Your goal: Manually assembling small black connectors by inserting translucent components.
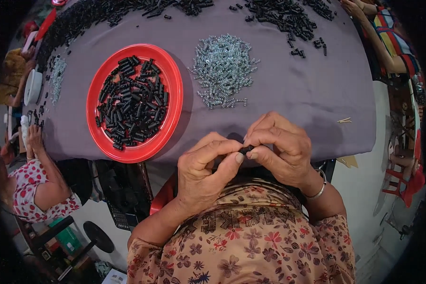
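Observation:
Just in front of my body, over the table's near edge, my left hand (208, 170) and my right hand (281, 151) meet at the fingertips. Between them they pinch a small black cylindrical part (245, 149), mostly covered by thumbs and forefingers. Whether it is one piece or two I cannot tell. Beyond my left hand stands a round red tray (176, 102) holding many similar black parts (132, 102). A heap of small silvery coil springs (224, 66) lies on the cloth beyond my hands.
A grey cloth (312, 104) covers the table. Loose black parts (281, 19) pile along its far edge. Two thin brass-coloured pins (344, 120) lie at the right. Other people sit around: one in a spotted top (38, 189) at left, another's arm (381, 47) at far right. A white container (33, 87) stands far left.

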Motion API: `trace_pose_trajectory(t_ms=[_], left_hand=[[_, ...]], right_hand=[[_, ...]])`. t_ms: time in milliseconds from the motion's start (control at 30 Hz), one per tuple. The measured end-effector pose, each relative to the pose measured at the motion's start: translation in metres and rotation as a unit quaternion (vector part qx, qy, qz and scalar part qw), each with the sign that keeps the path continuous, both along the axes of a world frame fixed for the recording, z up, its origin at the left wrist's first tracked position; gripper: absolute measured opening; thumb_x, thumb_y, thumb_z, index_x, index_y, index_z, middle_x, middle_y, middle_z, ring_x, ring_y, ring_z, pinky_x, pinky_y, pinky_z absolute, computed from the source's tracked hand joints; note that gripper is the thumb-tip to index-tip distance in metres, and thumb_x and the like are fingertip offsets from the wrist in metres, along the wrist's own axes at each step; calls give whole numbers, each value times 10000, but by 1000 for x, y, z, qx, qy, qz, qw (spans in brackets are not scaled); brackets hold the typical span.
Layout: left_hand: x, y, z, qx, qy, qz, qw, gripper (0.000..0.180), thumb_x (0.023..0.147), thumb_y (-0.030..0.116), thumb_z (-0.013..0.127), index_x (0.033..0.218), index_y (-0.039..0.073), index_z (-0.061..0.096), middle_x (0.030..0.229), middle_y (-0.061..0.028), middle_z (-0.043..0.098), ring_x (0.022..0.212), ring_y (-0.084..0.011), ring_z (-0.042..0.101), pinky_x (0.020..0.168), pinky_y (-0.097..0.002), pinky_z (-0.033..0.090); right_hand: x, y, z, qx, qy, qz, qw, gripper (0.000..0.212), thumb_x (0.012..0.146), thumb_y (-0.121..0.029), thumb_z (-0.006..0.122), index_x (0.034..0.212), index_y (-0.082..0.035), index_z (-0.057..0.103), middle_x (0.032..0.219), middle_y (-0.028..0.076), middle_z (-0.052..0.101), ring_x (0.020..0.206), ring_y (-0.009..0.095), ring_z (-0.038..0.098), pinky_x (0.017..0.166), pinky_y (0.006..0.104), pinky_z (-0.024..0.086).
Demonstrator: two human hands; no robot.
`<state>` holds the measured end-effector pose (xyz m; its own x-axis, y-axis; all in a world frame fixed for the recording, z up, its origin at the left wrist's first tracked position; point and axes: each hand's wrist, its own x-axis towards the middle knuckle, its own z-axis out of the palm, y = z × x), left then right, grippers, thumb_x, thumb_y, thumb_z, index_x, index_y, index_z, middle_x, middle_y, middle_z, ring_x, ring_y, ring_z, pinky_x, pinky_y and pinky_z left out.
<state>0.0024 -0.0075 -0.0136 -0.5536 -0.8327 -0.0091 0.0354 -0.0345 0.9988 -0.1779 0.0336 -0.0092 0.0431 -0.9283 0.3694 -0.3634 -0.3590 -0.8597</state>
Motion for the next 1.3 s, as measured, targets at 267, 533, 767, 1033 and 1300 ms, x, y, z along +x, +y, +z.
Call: trace_pose_trajectory(t_ms=[267,533,767,1033,1300], left_hand=[[3,-2,6,-6,-17,-13,1000,129,823,-5,635,951,-21,644,828,-28,562,668,-47,506,560,-179,381],[2,-2,1,-27,-7,-14,999,125,825,11,648,945,-23,646,829,-35,578,674,-45,507,563,-178,380],[3,-1,0,39,5,-4,999,123,840,8,637,956,-32,646,846,-35,583,685,-50,520,579,-174,401],[2,-1,-2,190,105,-26,976,117,860,-11,598,964,-48,638,842,-43,575,713,-82,567,657,-209,480],[3,-1,-3,359,157,-5,920,111,865,19,593,952,-23,649,815,-42,634,708,-86,572,644,-216,478]], right_hand=[[1,1,-4,38,-75,7,996,122,780,-43,693,833,44,626,811,99,595,766,207,599,676,311,500],[6,1,-7,-2,-35,-16,999,109,769,-74,694,846,-14,647,781,73,633,747,197,594,631,299,480],[10,1,-12,0,-59,-36,998,106,775,-65,691,849,-3,648,773,83,626,753,205,601,649,295,491],[8,1,-8,-46,18,-28,998,144,754,-46,707,854,33,640,749,104,560,700,215,601,605,289,495],[8,1,-14,-113,113,-21,987,289,725,-119,747,908,58,612,740,113,533,660,208,579,551,278,486]])
